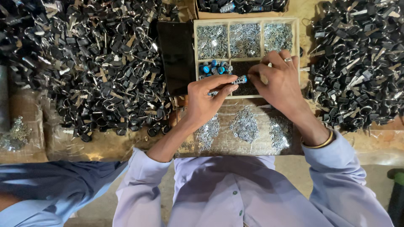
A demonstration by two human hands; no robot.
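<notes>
1. At nine o'clock we see a small clump of silvery metal bits lying on a brown sack at the counter's left edge.
2. From ten to eleven o'clock spreads a broad heap of black padlock bodies with curved shackles, covering most of the counter on that side.
3. Just right of that heap lies a flat black rectangular pad, touching the left wall of a pale wooden tray with several compartments.
4. The tray's top three compartments hold small silvery metal parts; its lower-left compartment holds little cylinders with blue caps.
5. Our left hand rests at the centre, over the tray's lower edge; its thumb and forefinger are clamped on a small metal cylinder with a blue end, held roughly level above the tray's dark lower compartment.
6. Our right hand, wearing a ring and a gold bangle at the wrist, meets that cylinder at its right end, with the fingers gathered together at its tip.
7. Below the tray, at six o'clock, three small piles of silvery pieces lie on a clear plastic sheet.
8. From one to three o'clock a second heap of black padlock bodies fills the right side.
</notes>
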